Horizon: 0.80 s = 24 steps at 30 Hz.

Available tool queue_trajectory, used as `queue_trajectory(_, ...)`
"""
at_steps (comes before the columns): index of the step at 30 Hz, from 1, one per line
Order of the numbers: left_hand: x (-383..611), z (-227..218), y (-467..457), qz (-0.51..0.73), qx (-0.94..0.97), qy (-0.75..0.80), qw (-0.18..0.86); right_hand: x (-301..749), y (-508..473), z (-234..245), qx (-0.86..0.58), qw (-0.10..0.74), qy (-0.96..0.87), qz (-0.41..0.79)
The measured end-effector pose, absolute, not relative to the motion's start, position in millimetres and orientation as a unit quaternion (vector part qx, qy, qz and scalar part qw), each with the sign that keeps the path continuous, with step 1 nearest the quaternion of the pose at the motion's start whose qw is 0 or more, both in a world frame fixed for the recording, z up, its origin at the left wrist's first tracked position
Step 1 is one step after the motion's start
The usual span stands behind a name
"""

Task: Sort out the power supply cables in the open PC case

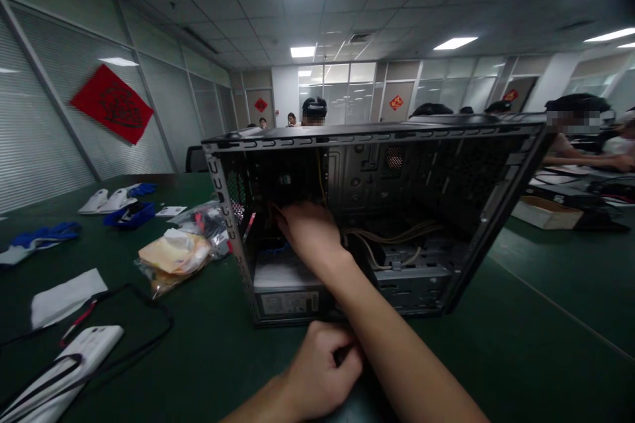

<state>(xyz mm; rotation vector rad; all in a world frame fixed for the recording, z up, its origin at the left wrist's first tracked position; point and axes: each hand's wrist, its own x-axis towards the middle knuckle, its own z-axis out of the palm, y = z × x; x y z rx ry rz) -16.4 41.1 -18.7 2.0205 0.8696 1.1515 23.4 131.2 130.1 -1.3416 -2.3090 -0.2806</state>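
An open black computer case (496, 165) lies on its side on the green table (520, 337), with its inside facing me. My right hand (310, 231) reaches deep into the case's left part, above the grey power supply (285, 281); its fingertips are hidden in the dark, beside a thin red-handled tool (249, 225). My left hand (322, 373) rests closed just in front of the case's lower edge, pinching something small and dark that I cannot make out. Yellowish cables (391, 238) run across the inside to the drive bay (411, 277).
Left of the case lie clear plastic bags of parts (181, 248), blue and white gloves (116, 201), a white cloth (67, 297), and a white device with black cords (69, 360). Other people sit at tables behind and to the right, near a cardboard box (546, 211).
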Motion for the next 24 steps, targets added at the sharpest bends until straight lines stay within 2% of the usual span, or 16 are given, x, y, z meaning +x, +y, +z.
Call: queue_trajectory(24,-17.7,-19.0,36.3,0.410,0.794,0.327,0.307,29.3,126.9,134.0,-0.509,0.228,-0.824,-0.106)
